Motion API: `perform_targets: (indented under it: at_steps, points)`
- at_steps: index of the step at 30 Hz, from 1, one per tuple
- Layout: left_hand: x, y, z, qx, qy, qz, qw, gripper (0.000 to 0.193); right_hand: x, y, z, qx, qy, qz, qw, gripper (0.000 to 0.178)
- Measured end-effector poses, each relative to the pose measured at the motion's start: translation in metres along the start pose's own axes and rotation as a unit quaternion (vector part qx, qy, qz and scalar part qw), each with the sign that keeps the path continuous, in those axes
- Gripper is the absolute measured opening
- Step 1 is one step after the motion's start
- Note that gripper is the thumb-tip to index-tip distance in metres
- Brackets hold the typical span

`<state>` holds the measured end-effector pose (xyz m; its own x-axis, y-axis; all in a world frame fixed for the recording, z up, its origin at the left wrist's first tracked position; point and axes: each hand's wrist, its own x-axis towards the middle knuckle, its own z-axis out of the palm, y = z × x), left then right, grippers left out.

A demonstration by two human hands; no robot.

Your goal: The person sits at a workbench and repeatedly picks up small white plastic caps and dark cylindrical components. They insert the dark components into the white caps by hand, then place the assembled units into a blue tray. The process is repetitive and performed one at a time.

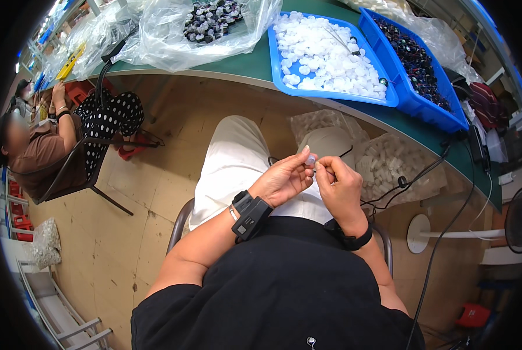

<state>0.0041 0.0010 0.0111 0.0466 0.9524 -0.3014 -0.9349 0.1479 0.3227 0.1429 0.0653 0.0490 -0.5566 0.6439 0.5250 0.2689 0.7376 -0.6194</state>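
Note:
Above my lap, my left hand (285, 178) pinches a small translucent round cap (311, 159) between thumb and fingertips. Close beside it, the fingertips of my right hand (341, 190) are pressed together at the cap's side; whatever they grip is too small and covered to make out. Thin dark wire shows on both sides of the hands, but where it joins is hidden. Beyond them on the green table, a shallow blue tray (339, 98) holds many white translucent caps (316, 52). A deeper blue bin (427, 104) next to it is filled with small dark wired parts (409, 61).
A clear plastic bag (156, 46) with black-and-clear round pieces (211, 23) lies on the table (243, 67). Bags of white pieces (383, 163) sit under the table edge. Black cables (430, 175) hang at right near a fan (516, 220). Another person (45, 143) sits at left.

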Motion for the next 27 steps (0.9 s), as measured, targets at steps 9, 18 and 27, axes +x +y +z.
perform_targets:
  at_steps: [9, 18, 27]
  points:
    - [0.0001, -0.0010, -0.0009, 0.003, 0.006, 0.001, 1.000, 0.026, 0.0004, -0.0014, -0.0015, -0.012, -0.010, 0.007, 1.000, 0.005]
    - [0.0007, -0.0004, -0.0026, 0.009, -0.001, 0.001, 1.000, 0.024, -0.0012, 0.0004, 0.0004, -0.003, -0.015, 0.024, 1.000, 0.005]
    - [0.0001, -0.0010, -0.0017, 0.029, 0.004, 0.014, 0.999, 0.021, -0.0002, -0.0022, -0.0010, -0.003, -0.016, 0.039, 0.999, 0.005]
